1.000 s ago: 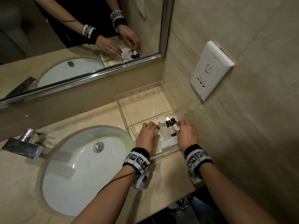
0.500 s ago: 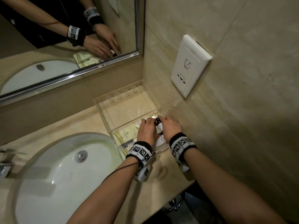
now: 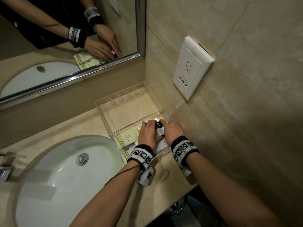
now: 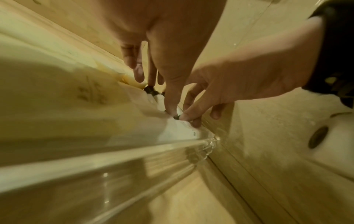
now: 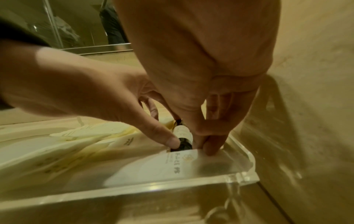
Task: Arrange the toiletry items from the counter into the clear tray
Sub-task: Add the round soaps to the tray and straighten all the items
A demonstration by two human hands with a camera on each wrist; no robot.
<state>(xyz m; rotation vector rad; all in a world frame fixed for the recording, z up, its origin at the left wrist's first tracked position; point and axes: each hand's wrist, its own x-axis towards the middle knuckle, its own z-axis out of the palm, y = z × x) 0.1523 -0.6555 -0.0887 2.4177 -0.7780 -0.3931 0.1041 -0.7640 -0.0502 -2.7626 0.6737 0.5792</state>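
A clear tray (image 3: 102, 117) stands on the counter in the corner against the right wall. Its near half holds cream sachets (image 3: 127, 138) and a white sachet (image 5: 162, 166). Two small dark bottles (image 3: 159, 131) with white labels lie by the tray's right wall. My left hand (image 3: 148, 133) reaches in from the left and pinches the bottles, its thumb (image 5: 172, 142) at a bottle's base (image 5: 182, 134). From the right, my right hand (image 3: 173, 131) pinches the same bottles (image 4: 160, 100), fingertips (image 5: 210, 145) down on the white sachet. Round white items behind the hands are mostly hidden.
A white sink (image 3: 65, 177) lies left of the tray, with a faucet (image 3: 5, 172) at the far left. The mirror (image 3: 65, 38) runs along the back. A wall socket (image 3: 191, 69) sits above the tray. The counter's front edge is just behind my wrists.
My left hand has slid right off the sachets onto the bottles, and both hands have closed in together around them near the tray's right wall.
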